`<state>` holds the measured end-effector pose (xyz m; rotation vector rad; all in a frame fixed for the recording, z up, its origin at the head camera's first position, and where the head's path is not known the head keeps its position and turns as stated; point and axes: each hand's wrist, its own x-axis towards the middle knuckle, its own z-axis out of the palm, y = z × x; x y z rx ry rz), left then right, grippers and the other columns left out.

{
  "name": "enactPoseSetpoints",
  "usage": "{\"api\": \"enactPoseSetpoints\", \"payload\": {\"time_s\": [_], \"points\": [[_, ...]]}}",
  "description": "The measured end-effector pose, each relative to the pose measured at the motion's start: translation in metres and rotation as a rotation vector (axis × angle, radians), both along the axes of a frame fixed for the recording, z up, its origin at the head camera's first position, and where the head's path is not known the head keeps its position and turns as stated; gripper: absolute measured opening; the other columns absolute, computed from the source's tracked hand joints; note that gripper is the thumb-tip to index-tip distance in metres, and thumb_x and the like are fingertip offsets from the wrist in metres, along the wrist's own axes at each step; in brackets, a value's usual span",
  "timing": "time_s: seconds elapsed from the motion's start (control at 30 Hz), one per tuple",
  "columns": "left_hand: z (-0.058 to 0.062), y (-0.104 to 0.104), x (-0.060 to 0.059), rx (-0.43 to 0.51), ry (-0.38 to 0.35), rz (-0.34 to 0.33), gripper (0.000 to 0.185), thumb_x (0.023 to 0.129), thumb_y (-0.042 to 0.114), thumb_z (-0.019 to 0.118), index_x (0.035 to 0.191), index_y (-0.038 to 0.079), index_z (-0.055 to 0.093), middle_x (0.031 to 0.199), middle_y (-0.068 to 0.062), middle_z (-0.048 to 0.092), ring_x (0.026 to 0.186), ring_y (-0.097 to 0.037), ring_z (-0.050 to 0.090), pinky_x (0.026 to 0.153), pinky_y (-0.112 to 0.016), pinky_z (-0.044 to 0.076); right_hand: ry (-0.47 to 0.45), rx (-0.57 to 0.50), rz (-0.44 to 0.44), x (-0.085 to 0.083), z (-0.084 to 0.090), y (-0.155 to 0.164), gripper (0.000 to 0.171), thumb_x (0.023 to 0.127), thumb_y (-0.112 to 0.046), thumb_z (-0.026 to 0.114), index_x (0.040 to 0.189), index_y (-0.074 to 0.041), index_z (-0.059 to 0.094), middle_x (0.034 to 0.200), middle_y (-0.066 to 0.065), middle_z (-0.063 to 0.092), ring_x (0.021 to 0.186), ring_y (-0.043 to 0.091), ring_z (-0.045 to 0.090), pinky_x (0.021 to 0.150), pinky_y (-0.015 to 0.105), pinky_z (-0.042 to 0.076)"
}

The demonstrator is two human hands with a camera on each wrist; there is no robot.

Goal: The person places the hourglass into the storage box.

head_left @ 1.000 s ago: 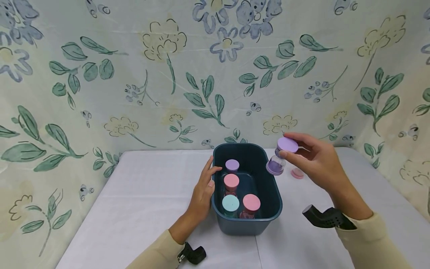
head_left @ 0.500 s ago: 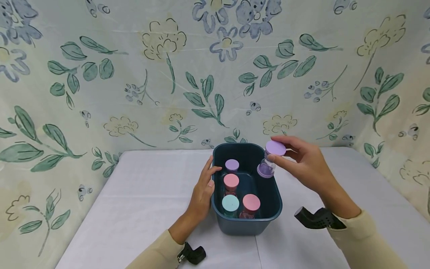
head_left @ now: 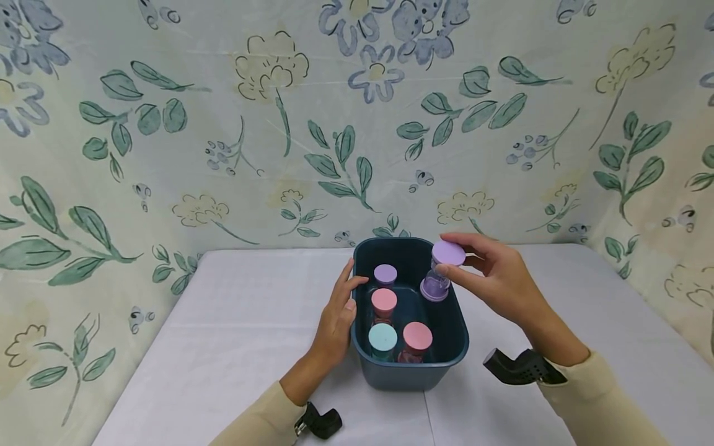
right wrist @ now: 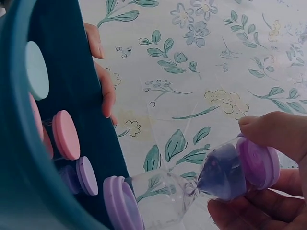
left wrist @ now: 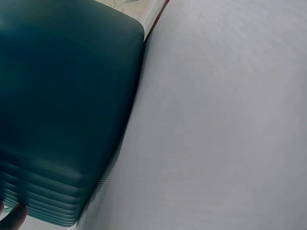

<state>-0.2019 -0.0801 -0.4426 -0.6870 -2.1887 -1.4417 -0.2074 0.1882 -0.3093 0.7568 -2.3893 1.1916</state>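
My right hand [head_left: 498, 282] pinches the purple-capped clear plastic sand timer [head_left: 440, 272] by its top cap, hanging tilted over the far right corner of the dark teal plastic bin [head_left: 414, 365]. My left hand [head_left: 337, 319] lies flat against the bin's near wall, fingers straight. Risk: the lower cap clips the rim, or the tilted timer topples onto the pink-capped timer [head_left: 384, 303] beside my left hand.

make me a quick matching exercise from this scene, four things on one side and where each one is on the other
Things:
1. purple timer
2. teal cap
3. left hand
4. bin

Places:
A. on the white table
B. on the bin's left wall
C. held by the right hand over the bin
D. inside the bin, near front

Pairs: 1-C, 2-D, 3-B, 4-A
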Motion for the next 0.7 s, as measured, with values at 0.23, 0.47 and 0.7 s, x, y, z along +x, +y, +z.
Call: {"api": "enactPoseSetpoints", "payload": {"time_s": [0.23,0.47,0.7], "points": [[-0.001,-0.001,-0.002,0.007,0.006,-0.006,0.045,0.098,0.018,0.03,0.14,0.021,0.043,0.161,-0.003,0.015,0.146,-0.023,0.017,0.107,-0.061,0.028,-0.015,0.021,-0.003,-0.001,-0.001,-0.004,0.053,0.083,-0.019,0.076,0.131,-0.011,0.058,0.124,0.009,0.062,0.107,0.025,0.062,0.085,0.016,0.048],[0.001,-0.002,-0.003,-0.001,-0.007,0.002,0.044,0.1,0.03,0.028,0.14,0.018,0.043,0.161,0.0,0.014,0.146,-0.019,0.017,0.108,-0.059,0.028,-0.039,0.025,0.019,-0.005,-0.006,-0.009,0.05,0.083,-0.02,0.076,0.13,-0.01,0.059,0.125,0.008,0.061,0.107,0.023,0.061,0.086,0.014,0.047],[0.001,-0.003,-0.005,0.003,-0.007,-0.006,0.044,0.098,0.02,0.03,0.14,0.018,0.043,0.161,-0.002,0.014,0.146,-0.022,0.017,0.107,-0.061,0.027,-0.055,0.05,0.033,-0.01,-0.013,-0.014,0.049,0.083,-0.022,0.076,0.128,-0.01,0.06,0.122,0.007,0.063,0.104,0.021,0.061,0.084,0.013,0.048]]}}
